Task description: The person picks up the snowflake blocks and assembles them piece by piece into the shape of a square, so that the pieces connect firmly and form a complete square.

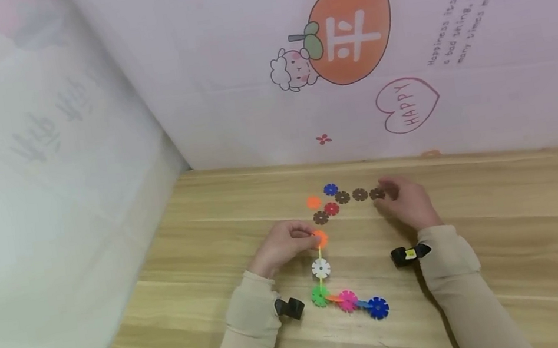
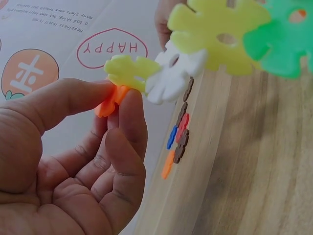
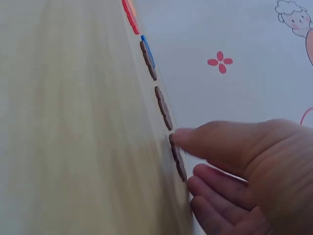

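My left hand [image 1: 285, 245] pinches an orange snowflake disc [image 2: 111, 100] between thumb and fingers. That disc ends a chain of slotted discs: yellow [image 2: 126, 68], white [image 2: 173, 73], another yellow and green [image 1: 320, 296] in one leg. From the green one the chain turns right through orange, pink [image 1: 348, 301] and light blue to dark blue [image 1: 378, 307]. My right hand [image 1: 408, 201] is at a loose brown disc [image 3: 176, 155], the rightmost in a row lying flat. Its thumb tip overlaps one edge; its fingertips are right by the opposite edge.
Several loose discs lie near the back of the wooden table [image 1: 534, 233]: two brown ones in the row, blue [image 1: 330, 189], orange [image 1: 313, 202], red [image 1: 331, 209] and another brown [image 1: 321, 217]. A printed cloth [image 1: 249, 113] hangs behind; pale cloth [image 1: 51, 230] hangs at left.
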The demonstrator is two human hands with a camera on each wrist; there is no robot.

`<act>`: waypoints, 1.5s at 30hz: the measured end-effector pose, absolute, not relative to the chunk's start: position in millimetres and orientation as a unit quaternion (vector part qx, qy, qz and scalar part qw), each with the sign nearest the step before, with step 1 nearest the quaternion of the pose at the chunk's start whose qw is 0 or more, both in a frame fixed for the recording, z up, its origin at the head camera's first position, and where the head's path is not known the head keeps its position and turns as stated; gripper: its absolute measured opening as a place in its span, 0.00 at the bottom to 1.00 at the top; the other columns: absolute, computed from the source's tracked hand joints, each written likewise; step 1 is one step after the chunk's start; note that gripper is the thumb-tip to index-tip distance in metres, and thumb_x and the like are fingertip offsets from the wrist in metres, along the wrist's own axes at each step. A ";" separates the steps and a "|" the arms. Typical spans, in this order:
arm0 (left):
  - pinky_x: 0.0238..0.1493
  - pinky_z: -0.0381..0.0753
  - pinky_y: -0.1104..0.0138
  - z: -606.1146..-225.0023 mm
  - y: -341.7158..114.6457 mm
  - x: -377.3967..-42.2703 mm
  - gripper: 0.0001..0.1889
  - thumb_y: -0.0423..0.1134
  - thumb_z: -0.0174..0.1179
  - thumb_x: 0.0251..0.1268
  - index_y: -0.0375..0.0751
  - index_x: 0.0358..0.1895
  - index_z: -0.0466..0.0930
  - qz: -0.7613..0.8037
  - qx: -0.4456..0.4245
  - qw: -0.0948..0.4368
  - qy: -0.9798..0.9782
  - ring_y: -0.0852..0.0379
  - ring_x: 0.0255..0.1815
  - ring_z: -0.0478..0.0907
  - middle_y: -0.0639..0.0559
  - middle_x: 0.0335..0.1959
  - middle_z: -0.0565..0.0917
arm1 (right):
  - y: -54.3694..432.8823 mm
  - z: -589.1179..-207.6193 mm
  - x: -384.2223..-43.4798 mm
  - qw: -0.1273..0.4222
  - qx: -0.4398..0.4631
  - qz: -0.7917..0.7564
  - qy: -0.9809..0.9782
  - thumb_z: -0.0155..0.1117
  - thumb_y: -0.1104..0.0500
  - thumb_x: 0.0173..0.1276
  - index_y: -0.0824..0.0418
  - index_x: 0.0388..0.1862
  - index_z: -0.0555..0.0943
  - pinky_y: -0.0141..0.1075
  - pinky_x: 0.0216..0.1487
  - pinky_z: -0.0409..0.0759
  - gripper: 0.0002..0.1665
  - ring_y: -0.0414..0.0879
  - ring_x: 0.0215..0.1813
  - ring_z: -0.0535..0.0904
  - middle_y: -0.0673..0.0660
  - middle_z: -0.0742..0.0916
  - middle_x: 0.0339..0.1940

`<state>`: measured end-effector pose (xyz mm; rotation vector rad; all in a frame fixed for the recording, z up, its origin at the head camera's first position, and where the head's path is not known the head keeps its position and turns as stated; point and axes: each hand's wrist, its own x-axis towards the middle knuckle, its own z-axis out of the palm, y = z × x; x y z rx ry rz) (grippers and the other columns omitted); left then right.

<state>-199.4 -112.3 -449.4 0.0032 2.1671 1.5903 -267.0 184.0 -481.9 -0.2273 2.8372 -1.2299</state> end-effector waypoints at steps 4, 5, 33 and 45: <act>0.48 0.85 0.62 -449.8 -109.3 -198.1 0.11 0.39 0.70 0.59 0.41 0.43 0.84 0.573 0.007 0.224 0.789 0.54 0.40 0.84 0.48 0.40 0.87 | 180.3 -478.1 -269.0 -0.003 -0.106 -0.361 0.927 0.68 0.63 0.64 0.71 0.63 0.74 0.59 0.60 0.76 0.30 0.66 0.56 0.79 0.72 0.82 0.57; 0.48 0.85 0.62 -449.7 -108.8 -198.0 0.11 0.39 0.70 0.59 0.41 0.43 0.84 0.572 0.008 0.223 0.789 0.54 0.40 0.84 0.49 0.40 0.87 | 179.3 -477.3 -269.5 -0.011 -0.111 -0.352 0.929 0.68 0.63 0.64 0.71 0.61 0.75 0.58 0.59 0.76 0.27 0.65 0.54 0.80 0.72 0.83 0.55; 0.48 0.83 0.61 -445.8 -102.2 -195.1 0.11 0.40 0.70 0.60 0.43 0.44 0.84 0.568 0.021 0.226 0.791 0.54 0.40 0.83 0.49 0.42 0.86 | 186.5 -482.4 -220.4 0.006 -0.063 -0.411 0.909 0.67 0.55 0.69 0.60 0.46 0.86 0.44 0.52 0.82 0.12 0.53 0.47 0.85 0.60 0.90 0.45; 0.49 0.83 0.59 -447.7 -96.1 -193.5 0.12 0.42 0.70 0.59 0.45 0.43 0.83 0.567 0.019 0.227 0.791 0.54 0.41 0.83 0.50 0.43 0.86 | 177.3 -474.7 -196.6 0.051 -0.093 -0.500 0.860 0.70 0.54 0.65 0.58 0.45 0.86 0.25 0.48 0.82 0.13 0.37 0.44 0.85 0.55 0.90 0.45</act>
